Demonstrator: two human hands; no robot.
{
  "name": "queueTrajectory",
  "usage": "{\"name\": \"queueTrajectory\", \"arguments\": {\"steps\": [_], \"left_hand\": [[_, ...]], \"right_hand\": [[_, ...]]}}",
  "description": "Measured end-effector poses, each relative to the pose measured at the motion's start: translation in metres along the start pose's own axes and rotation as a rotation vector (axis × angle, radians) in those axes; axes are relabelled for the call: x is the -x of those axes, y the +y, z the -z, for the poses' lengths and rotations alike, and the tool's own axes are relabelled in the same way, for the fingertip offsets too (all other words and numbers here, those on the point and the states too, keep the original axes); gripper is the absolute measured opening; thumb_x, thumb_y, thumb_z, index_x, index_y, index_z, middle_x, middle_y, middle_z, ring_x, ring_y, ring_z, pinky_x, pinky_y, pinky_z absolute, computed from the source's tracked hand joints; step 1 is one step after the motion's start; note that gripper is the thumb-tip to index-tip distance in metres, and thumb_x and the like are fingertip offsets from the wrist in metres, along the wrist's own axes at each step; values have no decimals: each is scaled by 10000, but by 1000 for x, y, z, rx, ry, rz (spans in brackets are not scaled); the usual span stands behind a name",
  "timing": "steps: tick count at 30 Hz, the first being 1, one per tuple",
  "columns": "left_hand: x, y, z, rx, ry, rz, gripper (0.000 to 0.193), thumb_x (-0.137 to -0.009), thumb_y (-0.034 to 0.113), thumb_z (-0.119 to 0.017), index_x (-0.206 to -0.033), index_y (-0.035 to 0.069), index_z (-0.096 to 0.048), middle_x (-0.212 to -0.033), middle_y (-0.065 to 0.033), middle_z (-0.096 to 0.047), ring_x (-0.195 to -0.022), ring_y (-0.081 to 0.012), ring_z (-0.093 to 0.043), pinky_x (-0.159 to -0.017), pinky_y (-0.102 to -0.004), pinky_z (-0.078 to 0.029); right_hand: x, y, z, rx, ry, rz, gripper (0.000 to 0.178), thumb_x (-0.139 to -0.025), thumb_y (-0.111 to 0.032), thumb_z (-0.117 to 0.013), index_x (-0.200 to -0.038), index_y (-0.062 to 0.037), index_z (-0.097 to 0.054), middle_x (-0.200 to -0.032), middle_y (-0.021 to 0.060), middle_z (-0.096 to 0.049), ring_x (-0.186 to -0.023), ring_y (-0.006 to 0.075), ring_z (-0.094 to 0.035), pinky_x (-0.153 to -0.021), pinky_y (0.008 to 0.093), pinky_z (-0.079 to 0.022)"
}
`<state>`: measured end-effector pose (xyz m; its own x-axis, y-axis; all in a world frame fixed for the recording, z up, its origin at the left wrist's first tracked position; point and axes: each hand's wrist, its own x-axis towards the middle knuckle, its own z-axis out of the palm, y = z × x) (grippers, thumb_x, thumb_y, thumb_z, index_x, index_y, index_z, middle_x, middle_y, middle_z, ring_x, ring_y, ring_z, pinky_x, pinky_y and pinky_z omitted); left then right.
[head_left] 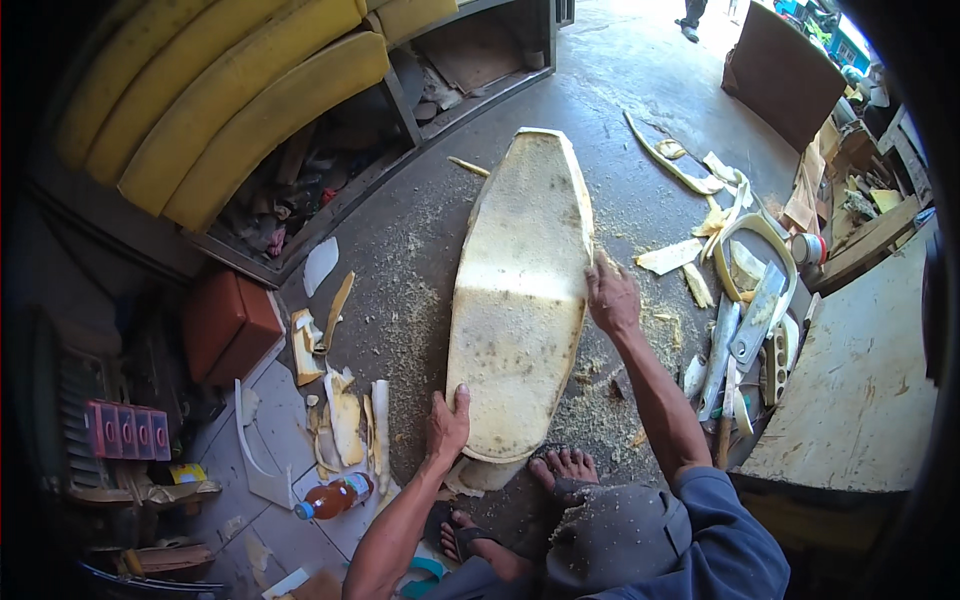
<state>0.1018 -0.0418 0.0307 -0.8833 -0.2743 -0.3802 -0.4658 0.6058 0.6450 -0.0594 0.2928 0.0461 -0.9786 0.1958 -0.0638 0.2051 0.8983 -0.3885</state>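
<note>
A long cream foam seat pad (522,330), shaped like a motorcycle seat, lies lengthwise in front of me. Its surface is mottled with grey specks, and a paler band crosses the middle. At the near left edge, my left hand (447,425) grips the foam with the thumb up along the side; its other fingers are partly hidden. Along the right edge, about halfway up, my right hand (612,297) has its fingers curled against the rim. Whether a loose scrap sits between those fingers is too small to tell. Both forearms are bare.
Foam crumbs and offcuts (345,425) litter the floor. On the right lie a broad metal blade (757,315), a curved foam strip (735,250) and a pale board (850,390). A bottle of brown liquid (336,497) lies left. Yellow foam pads (275,125) top a shelf.
</note>
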Motion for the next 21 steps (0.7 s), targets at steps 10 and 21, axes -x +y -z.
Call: {"name": "queueTrajectory", "arguments": {"steps": [10, 21], "left_hand": [[79, -121, 65, -104, -778, 61, 1097, -1008, 747, -447, -1558, -176, -227, -1518, -421, -447, -1466, -480, -448, -1211, -456, -364], [25, 83, 70, -456, -199, -906, 526, -1005, 267, -642, -1426, -32, -546, -1424, -278, -578, -1330, -451, -541, -1128, -513, -431]], "right_hand": [[186, 167, 16, -32, 229, -502, 663, -951, -247, -653, -1508, 56, -462, -1304, 341, -637, -1193, 499, -616, -1086, 525, -461], [290, 225, -16, 60, 166, -648, 722, -960, -306, -675, -1534, 42, -408, -1270, 290, -579, -1158, 473, -593, -994, 533, -496]]}}
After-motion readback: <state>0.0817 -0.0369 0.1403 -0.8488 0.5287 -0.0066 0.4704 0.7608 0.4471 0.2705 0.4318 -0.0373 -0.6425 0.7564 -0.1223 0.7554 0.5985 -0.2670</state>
